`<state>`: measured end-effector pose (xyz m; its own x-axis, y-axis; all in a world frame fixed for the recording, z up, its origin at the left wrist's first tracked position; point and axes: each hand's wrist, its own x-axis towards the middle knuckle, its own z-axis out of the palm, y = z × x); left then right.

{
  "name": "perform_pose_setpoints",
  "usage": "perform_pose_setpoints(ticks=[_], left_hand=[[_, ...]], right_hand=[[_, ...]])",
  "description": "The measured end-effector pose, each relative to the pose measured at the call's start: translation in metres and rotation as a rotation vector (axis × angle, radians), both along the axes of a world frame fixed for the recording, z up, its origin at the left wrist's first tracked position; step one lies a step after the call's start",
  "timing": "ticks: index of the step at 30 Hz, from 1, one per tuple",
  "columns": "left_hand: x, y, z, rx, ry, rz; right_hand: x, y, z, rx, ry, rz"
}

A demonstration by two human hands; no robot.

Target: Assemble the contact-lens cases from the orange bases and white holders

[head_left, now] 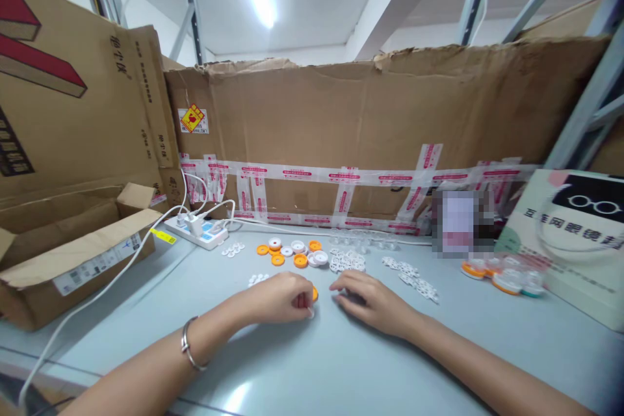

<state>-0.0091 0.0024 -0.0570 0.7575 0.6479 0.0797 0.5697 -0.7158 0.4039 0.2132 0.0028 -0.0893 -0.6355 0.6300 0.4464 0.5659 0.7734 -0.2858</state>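
Observation:
My left hand (287, 298), with a metal bangle on the wrist, is closed at the middle of the table, its fingers pinching a small white piece (311, 313). An orange disc (314, 293) shows just beside its fingers, partly hidden. To the right, my right hand (358, 296) hovers low over the table with its fingers apart and nothing between them. Several orange discs (277, 260) and white discs (318, 258) lie beyond the hands. Small white round pieces (258, 279) rest behind my left hand. Flat white pieces (348, 262) are heaped behind my right hand.
An open cardboard box (78, 234) and a power strip (197, 231) with cables stand at the left. More white pieces (418, 286), stacked orange-and-clear discs (507, 279) and a printed board (570, 240) are at the right. A large taped carton (341, 117) closes off the back.

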Motion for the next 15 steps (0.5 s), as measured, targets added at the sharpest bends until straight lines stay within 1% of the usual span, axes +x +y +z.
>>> perform_pose_setpoints(ticks=[2, 4, 8, 10, 12, 15], left_hand=[[0.001, 0.002, -0.004, -0.044, -0.033, 0.015], [-0.001, 0.006, -0.004, -0.074, -0.077, 0.042], [-0.009, 0.017, -0.004, 0.0, -0.158, 0.109], [-0.011, 0.022, -0.007, 0.016, -0.163, 0.08], [-0.011, 0.025, -0.012, -0.014, -0.122, 0.04], [-0.007, 0.026, -0.017, -0.053, -0.076, 0.054]], right_hand=[[-0.005, -0.003, -0.001, 0.001, -0.051, 0.024], [-0.005, -0.002, -0.002, -0.001, -0.051, 0.011], [-0.001, 0.002, -0.003, -0.024, -0.024, -0.013], [-0.001, 0.003, -0.003, -0.028, -0.044, 0.012], [-0.001, 0.003, -0.004, -0.025, -0.059, 0.028], [-0.001, 0.003, -0.005, -0.018, -0.058, 0.025]])
